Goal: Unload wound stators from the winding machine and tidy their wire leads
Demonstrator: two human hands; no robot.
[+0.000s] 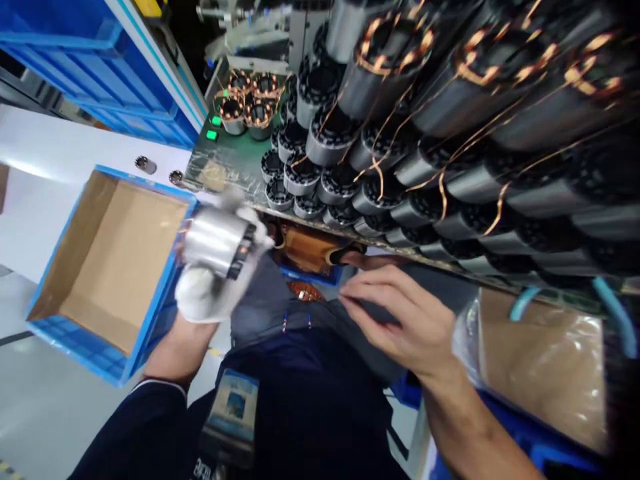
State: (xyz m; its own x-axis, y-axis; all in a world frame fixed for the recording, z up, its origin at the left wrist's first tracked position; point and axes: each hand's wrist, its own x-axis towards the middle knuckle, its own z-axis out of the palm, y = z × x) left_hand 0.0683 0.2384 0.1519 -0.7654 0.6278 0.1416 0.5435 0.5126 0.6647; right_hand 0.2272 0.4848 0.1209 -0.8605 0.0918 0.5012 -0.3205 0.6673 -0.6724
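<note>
My left hand, in a white glove, is closed around a silvery motor stator. The stator lies on its side, its black slotted end facing right and a little copper showing at its left end; motion blurs it. To the right, my bare right hand hovers over my lap with thumb and forefinger pinched together. Anything between those fingertips is too small to make out. Beyond both hands, wound stators with copper coils and loose wire ends stand on top of rows of dark stators.
A blue crate lined with cardboard lies at the left. Several small copper-wound stators sit on the green bench top. Blue bins are stacked behind. A plastic-wrapped carton stands at the right, below the bench edge.
</note>
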